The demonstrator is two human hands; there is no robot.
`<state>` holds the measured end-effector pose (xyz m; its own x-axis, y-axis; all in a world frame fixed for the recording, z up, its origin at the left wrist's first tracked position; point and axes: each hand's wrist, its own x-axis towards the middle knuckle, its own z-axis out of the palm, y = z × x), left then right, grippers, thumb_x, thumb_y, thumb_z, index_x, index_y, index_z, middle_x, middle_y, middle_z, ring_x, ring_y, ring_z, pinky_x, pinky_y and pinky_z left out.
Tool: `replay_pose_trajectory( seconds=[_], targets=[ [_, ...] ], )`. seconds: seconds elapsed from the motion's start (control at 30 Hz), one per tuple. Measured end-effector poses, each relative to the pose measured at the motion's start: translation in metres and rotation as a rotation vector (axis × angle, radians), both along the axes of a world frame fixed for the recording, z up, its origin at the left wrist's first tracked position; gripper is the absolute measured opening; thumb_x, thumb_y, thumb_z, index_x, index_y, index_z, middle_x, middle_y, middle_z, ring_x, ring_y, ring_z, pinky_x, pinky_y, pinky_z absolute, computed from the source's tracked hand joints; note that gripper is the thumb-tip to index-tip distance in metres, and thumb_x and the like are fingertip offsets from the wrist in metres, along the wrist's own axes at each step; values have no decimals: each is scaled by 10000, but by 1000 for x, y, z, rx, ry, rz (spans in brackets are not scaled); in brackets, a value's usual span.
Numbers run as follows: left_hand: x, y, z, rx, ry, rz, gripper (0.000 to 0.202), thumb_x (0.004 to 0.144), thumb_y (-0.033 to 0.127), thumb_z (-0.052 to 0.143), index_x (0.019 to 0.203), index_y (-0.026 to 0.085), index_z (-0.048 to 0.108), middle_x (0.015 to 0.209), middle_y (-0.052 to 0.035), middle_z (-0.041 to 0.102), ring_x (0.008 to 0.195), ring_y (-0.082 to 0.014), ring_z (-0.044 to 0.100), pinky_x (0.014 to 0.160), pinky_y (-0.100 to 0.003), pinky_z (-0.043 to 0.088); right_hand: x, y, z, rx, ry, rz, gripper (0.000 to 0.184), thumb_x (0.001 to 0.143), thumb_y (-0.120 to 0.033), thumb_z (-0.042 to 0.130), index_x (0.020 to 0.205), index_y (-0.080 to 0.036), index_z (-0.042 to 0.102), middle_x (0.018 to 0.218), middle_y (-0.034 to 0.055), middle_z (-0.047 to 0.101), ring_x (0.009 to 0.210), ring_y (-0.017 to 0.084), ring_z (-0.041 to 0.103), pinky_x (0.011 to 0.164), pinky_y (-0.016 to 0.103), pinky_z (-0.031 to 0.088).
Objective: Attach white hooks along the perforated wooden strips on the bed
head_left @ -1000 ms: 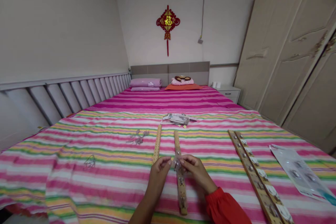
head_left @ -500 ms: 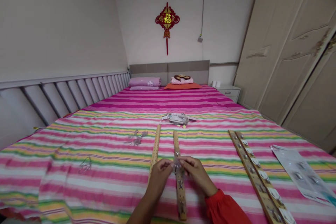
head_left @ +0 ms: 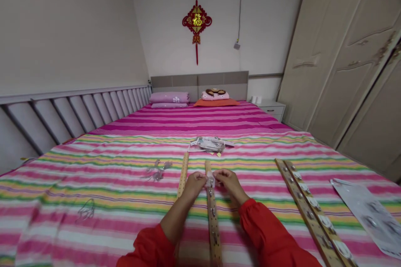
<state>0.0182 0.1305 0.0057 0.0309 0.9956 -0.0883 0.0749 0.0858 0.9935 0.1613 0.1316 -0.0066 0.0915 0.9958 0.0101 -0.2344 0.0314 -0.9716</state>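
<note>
My left hand (head_left: 194, 184) pinches the left edge of a small clear plastic bag (head_left: 210, 179). From the other side my right hand (head_left: 228, 181) pinches the same bag, fingertips closed. The bag lies over or just above the far part of a narrow wooden strip (head_left: 212, 221); I cannot tell whether it touches. Several small shiny metal pieces sit along that strip. A second wooden strip (head_left: 183, 175), dotted with holes, runs to the left, partly hidden by my left hand and arm.
Two wooden strips (head_left: 300, 202) at the right carry metal pieces and white round parts. Beside them lies clear packaging (head_left: 365, 215). Further off is a pile of plastic packets (head_left: 209, 144). At left are crumpled plastic scraps (head_left: 158, 171) and a thin tangled loop (head_left: 86, 209).
Both hands have moved away from me along the middle strip with the plastic bag between them. More of both red sleeves shows, and the view has shifted slightly.
</note>
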Motion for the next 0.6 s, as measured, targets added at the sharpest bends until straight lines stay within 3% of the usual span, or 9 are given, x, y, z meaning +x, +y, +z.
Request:
replay_pose_trajectory(
  seconds=[0.27,0.6],
  targets=[
    [5,34,-18,-36,117,36,117,630,156,559,534,184,497,413,73,479,417,-83,442,466,-202,335,-2,40,-20,7,-62,-19,197,489,-327,715,484,-179,586,355,-51,496,359,92,412,404,242,325],
    [4,47,-34,-36,271,39,146,619,177,545,505,191,454,461,57,468,475,-94,451,510,-214,337,-7,53,-43,2,-116,-75,116,528,-265,647,491,-186,571,382,-54,496,383,94,404,415,237,313]
  ],
)
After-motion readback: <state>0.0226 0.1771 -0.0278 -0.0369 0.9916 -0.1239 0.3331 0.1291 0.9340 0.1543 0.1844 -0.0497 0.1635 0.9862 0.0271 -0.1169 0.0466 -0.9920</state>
